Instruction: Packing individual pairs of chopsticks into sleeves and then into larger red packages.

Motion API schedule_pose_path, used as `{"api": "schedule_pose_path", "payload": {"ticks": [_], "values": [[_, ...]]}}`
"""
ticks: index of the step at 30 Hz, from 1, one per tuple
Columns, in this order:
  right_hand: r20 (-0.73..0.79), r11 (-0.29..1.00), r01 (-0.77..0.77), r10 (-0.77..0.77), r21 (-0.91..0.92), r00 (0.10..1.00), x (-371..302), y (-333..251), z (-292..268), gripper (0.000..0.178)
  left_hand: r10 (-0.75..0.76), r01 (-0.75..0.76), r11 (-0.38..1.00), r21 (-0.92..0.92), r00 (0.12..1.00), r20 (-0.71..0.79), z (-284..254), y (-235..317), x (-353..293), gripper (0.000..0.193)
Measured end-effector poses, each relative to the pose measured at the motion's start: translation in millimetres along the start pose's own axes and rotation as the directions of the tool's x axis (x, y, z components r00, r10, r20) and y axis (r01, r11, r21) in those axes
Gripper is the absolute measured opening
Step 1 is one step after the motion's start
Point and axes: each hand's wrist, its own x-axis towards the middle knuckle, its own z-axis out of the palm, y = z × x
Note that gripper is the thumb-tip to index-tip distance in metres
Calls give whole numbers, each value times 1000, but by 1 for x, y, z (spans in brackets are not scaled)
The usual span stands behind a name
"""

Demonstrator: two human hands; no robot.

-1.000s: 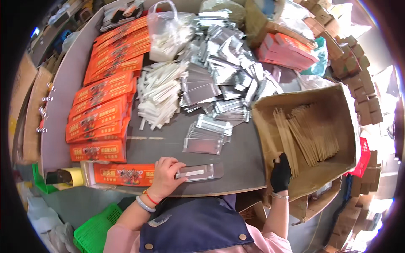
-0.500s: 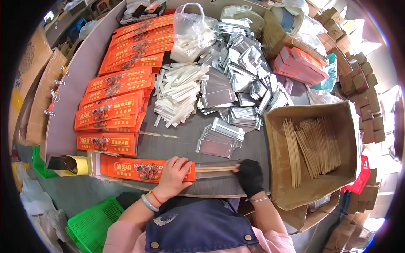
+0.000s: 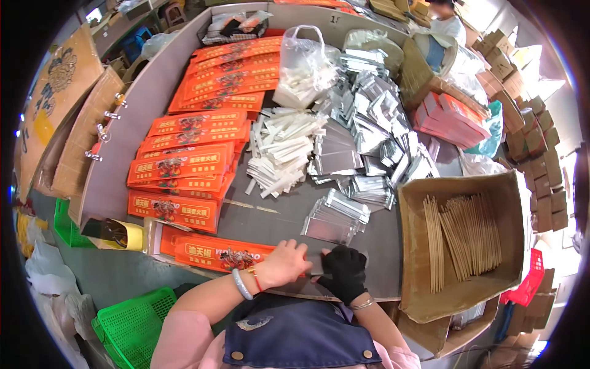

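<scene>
At six o'clock on the worktop [image 3: 270,224], bare left hand [image 3: 284,263] sits over the right end of an orange packet [image 3: 212,252], fingers bent, knuckles up; probably it bears down there so the packet can't slide. Just beside it, at five o'clock, black-gloved right hand [image 3: 343,270] has fingers bent and thumb pointing left at that same end, narrow gap between the two hands. Can't tell what either one pinches, knuckles cover it. Orange packet lies flat along the front edge, between seven and eight o'clock, overlapping a second orange packet [image 3: 168,241] whose end pokes out left.

Orange stacks [image 3: 181,166] run nine to eleven o'clock, overlapped, likely so single ones lift off easily. White strips [image 3: 279,154] heap at eleven; silver packets [image 3: 375,117] at one to two, small silver fan [image 3: 335,216] at four, presumably for short reach. Carton [image 3: 415,301] between three and four, walls seemingly keeping tan sticks [image 3: 473,237] together.

Versus half a second ago: right hand is in closer to left; back then it had sticks past the packet's end, and those no longer show there. Packet sits slightly farther right. Camera view has shifted too. Another person [image 3: 448,27] appears, far one-to-two o'clock.
</scene>
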Motion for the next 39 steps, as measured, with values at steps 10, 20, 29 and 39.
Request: {"api": "schedule_pose_path", "payload": {"ticks": [10,20,29,39], "values": [[-270,966,-250,257,62,928,-29,64,-13,63,-87,121,989,80,939,-333,-160,-80,-39,19],[-486,930,-246,353,272,799,13,95,-54,49,-889,910,414,-16,400,-222,-64,-184,-137,157],[-320,276,165,758,947,569,185,292,-149,30,-765,816,572,-88,492,-416,-81,-309,-36,149],[95,-119,49,931,992,353,311,433,-166,46,-685,835,543,-93,376,-624,-119,-407,55,130]]}}
